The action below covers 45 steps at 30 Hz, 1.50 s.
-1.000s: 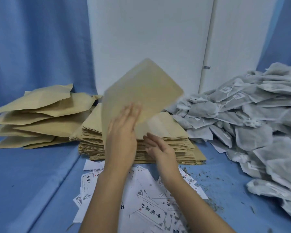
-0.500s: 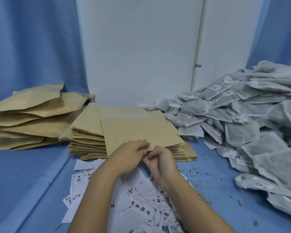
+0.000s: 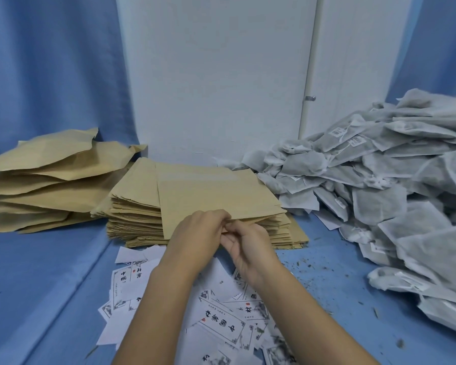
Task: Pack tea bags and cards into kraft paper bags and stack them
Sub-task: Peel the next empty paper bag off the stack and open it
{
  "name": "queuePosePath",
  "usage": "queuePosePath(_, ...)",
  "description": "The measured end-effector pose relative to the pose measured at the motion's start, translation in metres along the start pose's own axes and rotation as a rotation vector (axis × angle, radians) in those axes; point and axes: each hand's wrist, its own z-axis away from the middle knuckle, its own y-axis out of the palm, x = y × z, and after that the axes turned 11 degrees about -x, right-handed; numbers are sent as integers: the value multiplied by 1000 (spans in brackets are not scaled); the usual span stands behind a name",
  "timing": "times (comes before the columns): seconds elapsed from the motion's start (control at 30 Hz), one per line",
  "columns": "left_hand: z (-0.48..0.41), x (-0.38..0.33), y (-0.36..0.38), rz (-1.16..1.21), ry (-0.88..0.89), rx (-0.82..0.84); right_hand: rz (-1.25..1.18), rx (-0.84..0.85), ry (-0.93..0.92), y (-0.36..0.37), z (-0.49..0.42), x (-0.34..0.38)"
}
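One flat kraft paper bag [image 3: 216, 198] lies on top of the stack of empty kraft bags [image 3: 134, 217] at centre. My left hand [image 3: 198, 233] and my right hand [image 3: 245, 246] meet at that bag's near edge, both pinching it with their fingertips. Printed white cards [image 3: 219, 322] lie scattered on the blue surface under my forearms. A big heap of grey tea bags [image 3: 379, 196] fills the right side. Bulging filled kraft bags [image 3: 45, 180] are piled at the left.
A white wall panel [image 3: 216, 75] stands behind the stack, with blue curtains on both sides. Loose tea crumbs [image 3: 313, 267] speckle the blue surface [image 3: 37, 285] to the right of the cards.
A second ago the kraft bag was raised upright in my left hand. It has come down flat onto the stack, and both hands now pinch its near edge.
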Motion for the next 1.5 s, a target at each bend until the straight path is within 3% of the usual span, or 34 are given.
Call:
queuePosePath(0.23, 3, -5, 6, 63, 17, -107, 109, -175, -44, -2, 3, 2)
queuePosePath(0.37, 2, 0, 2, 192, -53, -172, 148, -169, -68, -1, 5, 0)
queuePosePath(0.53, 3, -2, 0, 72, -2, -207, -33, -135, 54, 1, 3, 5)
queuePosePath(0.67, 8, 9, -8, -24, -28, -377, -41, -298, 54, -6, 0, 11)
queuePosePath(0.83, 11, 18, -16, -77, -175, -412, -53, -440, 34, -16, -2, 16)
queuePosePath(0.97, 8, 8, -12, -181, -251, -371, -22, -340, -29, -12, -1, 16)
queuePosePath(1.1, 6, -8, -8, -253, -260, -323, 359, -28, -305, 0, 5, 13)
queuePosePath(1.17, 5, -16, -3, -123, -271, -337, 499, 99, -452, 8, 8, 10)
queuePosePath(1.3, 0, -26, -4, 535, -447, -442, 768, 231, -700, 14, 14, 11)
queuePosePath(1.4, -5, -23, -6, 867, -620, -533, 940, 147, -828, 10, 16, 14)
queuePosePath(1.5, -6, -17, -8, 1140, -745, -501, 1097, 21, -849, 5, 12, 16)
